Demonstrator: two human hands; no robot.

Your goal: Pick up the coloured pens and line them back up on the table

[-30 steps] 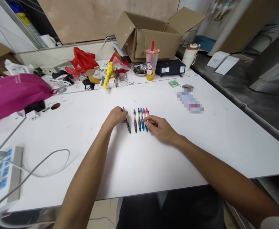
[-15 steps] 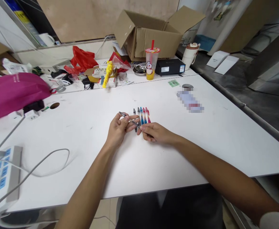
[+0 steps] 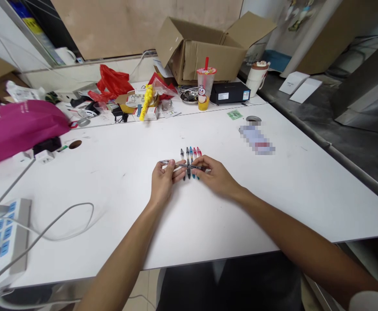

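Observation:
A slim pen [image 3: 180, 165] with a clear barrel and dark parts lies nearly level between my hands, above the white table. My left hand [image 3: 162, 181] pinches its left part between thumb and fingers, the other fingers stretched beneath it. At the pen's right part, my right hand [image 3: 217, 176] grips with thumb and fingertips. Under and behind the held pen, several pens lie side by side: two black pens [image 3: 187, 151], a blue pen [image 3: 191, 151] and two pink pens [image 3: 198, 151]. My right fingers hide much of the pink pens.
Ahead stand a drink cup [image 3: 206, 90], a black box [image 3: 229, 93] and an open carton [image 3: 213, 60]. Right of the pens lie a blurred-out item [image 3: 256, 139] and a tape roll [image 3: 253, 119]. A power strip [image 3: 1, 237] with cables sits left, near a magenta bag [image 3: 23, 127].
The held pen has turned from slanting down rightward to nearly level. My right hand has risen and now covers more of the pink pens.

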